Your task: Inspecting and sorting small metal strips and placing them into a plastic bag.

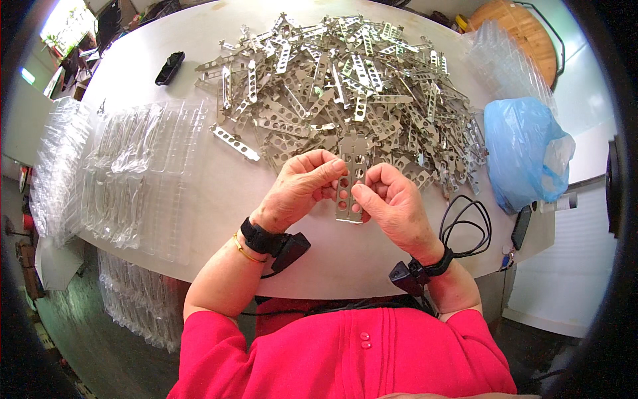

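My left hand (307,183) and my right hand (393,199) meet over the near middle of the table, both closed. Between them, upright in the view, are what look like two perforated metal brackets (350,149) side by side, flat strips with a row of round holes. The left thumb and fingers pinch the left edge. On the right edge the other thumb presses near the lower holes. Just beyond the hands spreads a big heap of similar metal brackets (312,93), and one loose bracket (235,143) lies apart at the heap's left side.
Clear plastic trays (176,193) lie at the left, some with bagged pieces. A blue plastic bag (525,149) stands at the right, near a coiled black cable (470,246). More clear trays (508,60) sit at the far right. A small black tray (171,68) is far left.
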